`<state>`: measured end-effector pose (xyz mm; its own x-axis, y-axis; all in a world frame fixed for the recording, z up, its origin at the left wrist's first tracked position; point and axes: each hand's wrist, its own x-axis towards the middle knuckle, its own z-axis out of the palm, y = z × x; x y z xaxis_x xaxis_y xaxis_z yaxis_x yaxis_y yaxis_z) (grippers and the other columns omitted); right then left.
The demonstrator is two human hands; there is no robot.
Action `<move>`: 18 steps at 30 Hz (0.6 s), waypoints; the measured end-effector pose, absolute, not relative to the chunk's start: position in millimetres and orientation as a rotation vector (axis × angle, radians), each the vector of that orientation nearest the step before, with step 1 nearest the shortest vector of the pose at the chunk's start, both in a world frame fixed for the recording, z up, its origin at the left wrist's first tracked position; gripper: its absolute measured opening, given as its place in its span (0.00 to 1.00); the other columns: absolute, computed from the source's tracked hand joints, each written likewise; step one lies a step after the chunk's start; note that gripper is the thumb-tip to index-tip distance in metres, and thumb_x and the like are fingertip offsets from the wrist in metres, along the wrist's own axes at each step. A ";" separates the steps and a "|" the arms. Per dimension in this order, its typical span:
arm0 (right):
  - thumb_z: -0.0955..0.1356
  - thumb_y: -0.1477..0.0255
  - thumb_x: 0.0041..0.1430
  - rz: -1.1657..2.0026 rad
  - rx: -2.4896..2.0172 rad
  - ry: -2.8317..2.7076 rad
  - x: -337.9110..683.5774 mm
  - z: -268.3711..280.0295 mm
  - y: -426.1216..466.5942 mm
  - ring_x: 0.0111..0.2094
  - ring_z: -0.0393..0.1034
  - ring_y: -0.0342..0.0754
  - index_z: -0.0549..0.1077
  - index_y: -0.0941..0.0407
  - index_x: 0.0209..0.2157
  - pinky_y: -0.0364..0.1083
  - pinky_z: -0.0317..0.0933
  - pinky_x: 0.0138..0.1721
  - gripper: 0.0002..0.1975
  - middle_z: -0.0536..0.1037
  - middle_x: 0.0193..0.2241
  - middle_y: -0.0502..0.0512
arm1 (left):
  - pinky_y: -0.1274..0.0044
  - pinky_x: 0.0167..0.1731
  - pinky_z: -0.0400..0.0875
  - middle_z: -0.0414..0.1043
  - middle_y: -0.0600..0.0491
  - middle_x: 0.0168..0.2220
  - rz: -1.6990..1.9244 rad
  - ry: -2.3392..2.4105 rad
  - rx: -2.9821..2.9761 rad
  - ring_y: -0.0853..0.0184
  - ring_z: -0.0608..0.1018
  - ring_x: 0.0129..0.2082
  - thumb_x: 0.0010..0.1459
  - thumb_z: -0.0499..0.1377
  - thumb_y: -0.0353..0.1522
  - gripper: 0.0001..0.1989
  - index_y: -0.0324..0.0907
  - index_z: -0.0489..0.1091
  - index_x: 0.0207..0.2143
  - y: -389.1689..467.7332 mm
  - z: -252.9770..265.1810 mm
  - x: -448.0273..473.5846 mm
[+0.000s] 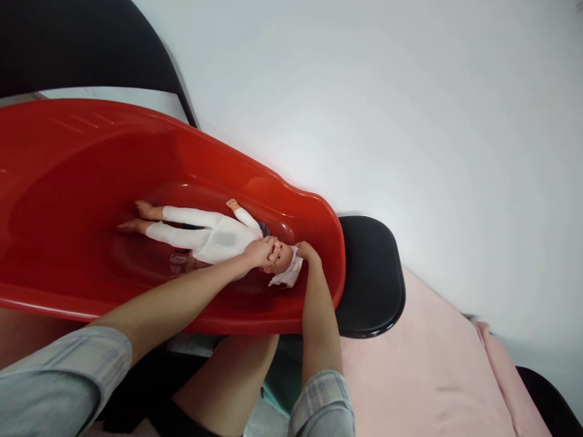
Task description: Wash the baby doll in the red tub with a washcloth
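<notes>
The doll [223, 240] lies on its back inside the red tub [273, 321], feet toward the wide end, head toward the narrow end. A pale patterned cloth [289, 276] lies against the crown of the doll's head. Whether it is a cap or a loose piece cannot be told.

Left hand [262, 250]: grip curled around the chin and neck area of the doll, fingers at the lower face. The underside of this grip is hidden. Right hand [310, 250]: grip closed to a pinch on the edge of the cloth, at the top of the head. Exact finger positions are too small to tell.

Handling (judged): the head looks smooth and firm, and may slip under the fingers or roll; the white-clothed body appears soft and light. Support the head from below at the neck, with fingers clear of the eyes. To lift, take the torso under the back and the neck together; avoid lifting by one arm. The cloth looks thin and limp; hold it by its edge, as it will fold rather than push.

A black seat [373, 276] stands just beside the tub's narrow end.
</notes>
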<state>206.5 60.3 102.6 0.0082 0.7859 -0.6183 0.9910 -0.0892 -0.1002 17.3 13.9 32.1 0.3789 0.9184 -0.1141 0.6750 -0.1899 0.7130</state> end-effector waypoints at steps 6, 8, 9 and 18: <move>0.75 0.77 0.63 -0.857 1.913 1.717 204.1 121.5 56.5 0.39 0.80 0.51 0.85 0.64 0.38 0.41 0.70 0.39 0.04 0.85 0.32 0.60 | 0.69 0.55 0.73 0.72 0.40 0.62 0.406 1.345 1.972 0.49 0.79 0.58 0.44 0.74 0.30 0.40 0.39 0.67 0.61 13.7 34.2 17.6; 0.74 0.81 0.62 -0.952 1.882 1.675 200.6 121.5 49.7 0.35 0.80 0.48 0.84 0.64 0.37 0.40 0.71 0.37 0.04 0.84 0.31 0.58 | 0.69 0.55 0.73 0.72 0.40 0.62 0.410 1.353 1.989 0.48 0.78 0.59 0.44 0.74 0.31 0.40 0.38 0.67 0.61 13.6 33.4 17.5; 0.73 0.82 0.63 -1.001 1.873 1.652 198.3 120.1 46.5 0.33 0.79 0.46 0.84 0.64 0.38 0.40 0.72 0.37 0.05 0.83 0.31 0.58 | 0.69 0.56 0.73 0.73 0.40 0.61 0.414 1.354 1.999 0.48 0.78 0.59 0.45 0.73 0.31 0.40 0.38 0.67 0.61 13.5 32.8 17.4; 0.67 0.84 0.69 -1.245 1.642 1.434 177.3 96.3 38.1 0.28 0.74 0.40 0.78 0.61 0.55 0.43 0.74 0.42 0.17 0.82 0.38 0.53 | 0.68 0.53 0.73 0.74 0.39 0.59 0.439 1.359 1.994 0.47 0.80 0.56 0.48 0.74 0.37 0.39 0.37 0.67 0.61 14.5 28.4 15.9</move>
<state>177.3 38.1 96.3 -0.0345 0.3824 -0.9234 0.9678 -0.2176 -0.1263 15.9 14.5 28.4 0.3992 0.9120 -0.0942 0.6843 -0.2280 0.6926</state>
